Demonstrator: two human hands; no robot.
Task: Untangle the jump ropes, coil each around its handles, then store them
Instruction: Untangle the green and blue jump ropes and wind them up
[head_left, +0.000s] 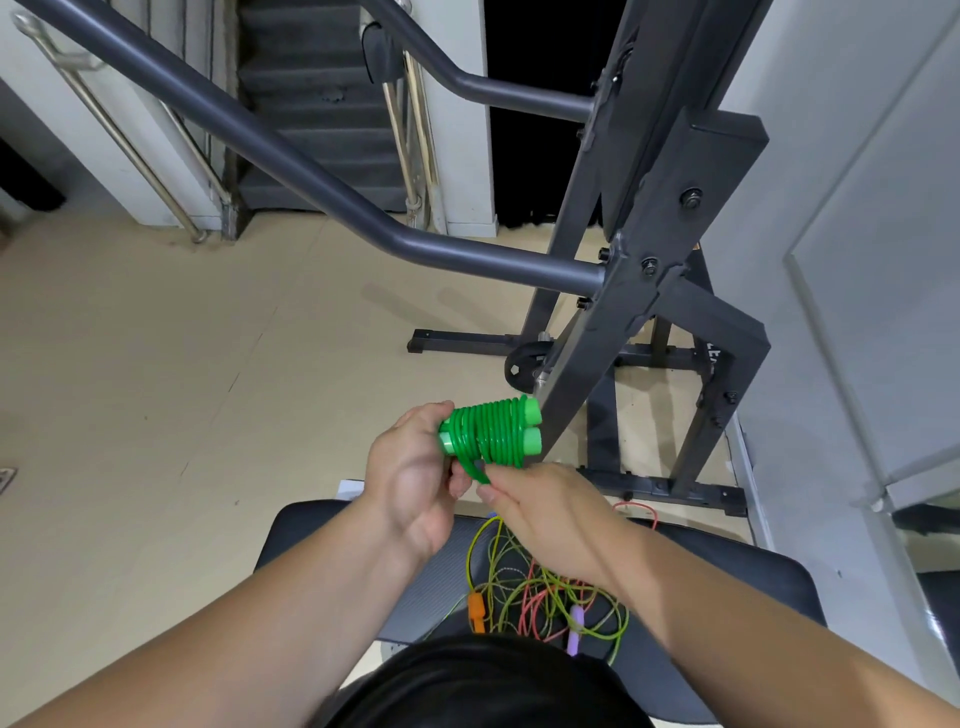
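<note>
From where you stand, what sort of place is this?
Probably a small or home gym: a dark steel exercise rack with a weight plate at its foot, a padded black bench bearing tangled jump ropes, and a staircase beyond.

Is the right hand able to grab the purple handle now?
Probably not yet: the right hand pinches the green rope. Once free, the purple handle looks near, on the bench below.

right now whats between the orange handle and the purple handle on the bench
Tangled yellow-green and pink rope strands lie between them, shown in the head view.
</note>
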